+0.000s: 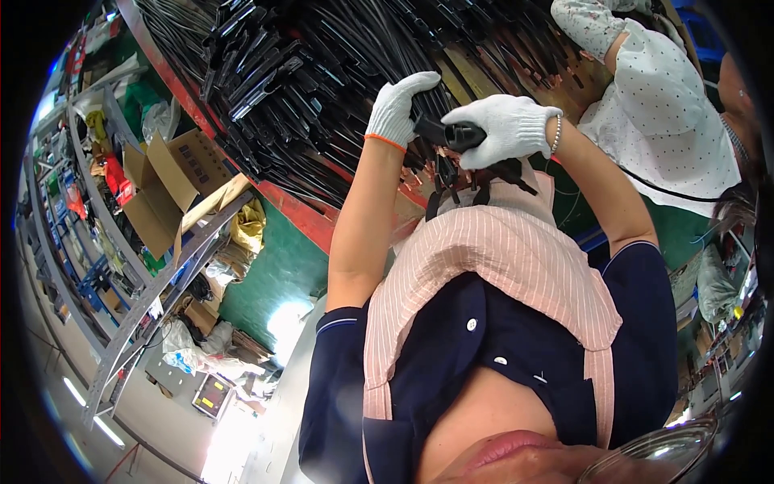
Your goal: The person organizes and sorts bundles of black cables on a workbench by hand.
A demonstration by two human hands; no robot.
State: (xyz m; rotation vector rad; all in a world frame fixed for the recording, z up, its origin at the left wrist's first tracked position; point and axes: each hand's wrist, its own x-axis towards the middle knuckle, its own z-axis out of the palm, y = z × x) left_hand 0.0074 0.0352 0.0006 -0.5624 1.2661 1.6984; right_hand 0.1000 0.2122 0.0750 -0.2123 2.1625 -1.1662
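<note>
My left hand (393,110), in a white glove with an orange cuff, is closed round a bundle of black cables (433,102). Bare copper-coloured strands (409,179) show below it at the cable ends. Right beside it, my right hand (512,129), also gloved in white, wraps round a dark cylindrical tool (465,137) with a round end facing me. Its kind cannot be made out. The tool sits against the cable bundle, and the fingers partly hide it. Short black pieces (516,173) hang just below my right hand.
A large heap of black cables (274,89) covers the red-edged table (298,211). Another person's floral sleeve (588,28) and dotted white garment (661,105) are close on the right. An open cardboard box (165,189) and a metal rack (121,343) stand to the left.
</note>
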